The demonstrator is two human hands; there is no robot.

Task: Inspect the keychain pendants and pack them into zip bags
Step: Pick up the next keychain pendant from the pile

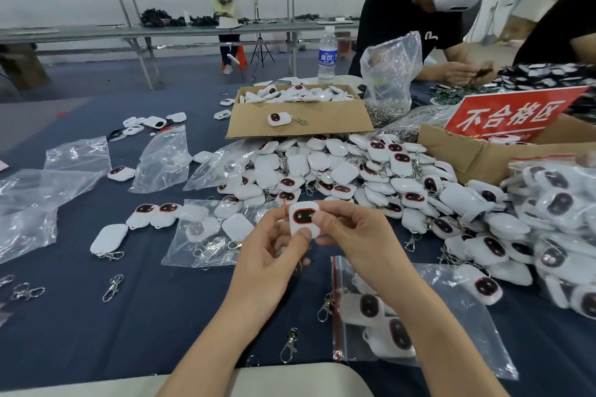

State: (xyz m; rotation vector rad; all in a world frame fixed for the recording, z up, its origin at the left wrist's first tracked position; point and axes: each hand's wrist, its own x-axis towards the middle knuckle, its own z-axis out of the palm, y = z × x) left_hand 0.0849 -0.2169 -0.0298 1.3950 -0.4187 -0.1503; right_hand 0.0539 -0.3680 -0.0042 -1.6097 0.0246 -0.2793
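Both my hands hold one white keychain pendant with a dark red-rimmed face, lifted above the blue table. My left hand pinches it from below with thumb and fingers. My right hand pinches its right side. A big pile of white pendants lies just beyond. A zip bag with a red strip and several pendants inside lies at the lower right. Another filled zip bag lies left of my hands.
Empty clear bags lie at the left. Loose metal clasps are scattered near the front edge. A cardboard box of pendants stands behind the pile, a red sign and bagged pendants at the right. Two people work at the far right.
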